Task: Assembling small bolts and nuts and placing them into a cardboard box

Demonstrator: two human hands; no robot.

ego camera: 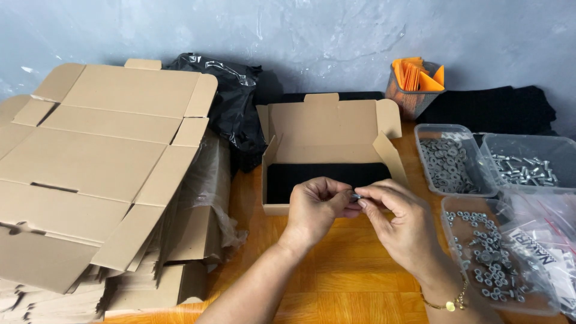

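While both hands are meeting just in front of the open brown cardboard mailer box (327,129), the person is pinching a small silvery metal fastener (356,196) between them. The left hand (317,207) is curling its fingers tight onto the piece from one side, and the right hand (402,225) is closing thumb and forefinger narrowly onto it from the other, a thin gold bracelet (447,303) hanging at that wrist. The fastener is sitting above the orange wooden tabletop (336,282), close to the box's front wall; so little of it is showing between the fingertips that I cannot tell its long axis or which way it is pointing. Inside the box a black pad (324,177) is lying along the bottom.

To the left a tall stack of flat brown cardboard box blanks (102,174) is leaning, with a crumpled black plastic bag (231,102) behind it. To the right, three clear plastic tubs are standing near each other: one holding grey washers (447,165), one holding silvery bolts (525,168), and the nearest holding grey nuts (489,258). Clear zip bags (549,240) are lying over that last tub's edge. A mesh basket of orange packets (415,84) is standing by the grey wall.
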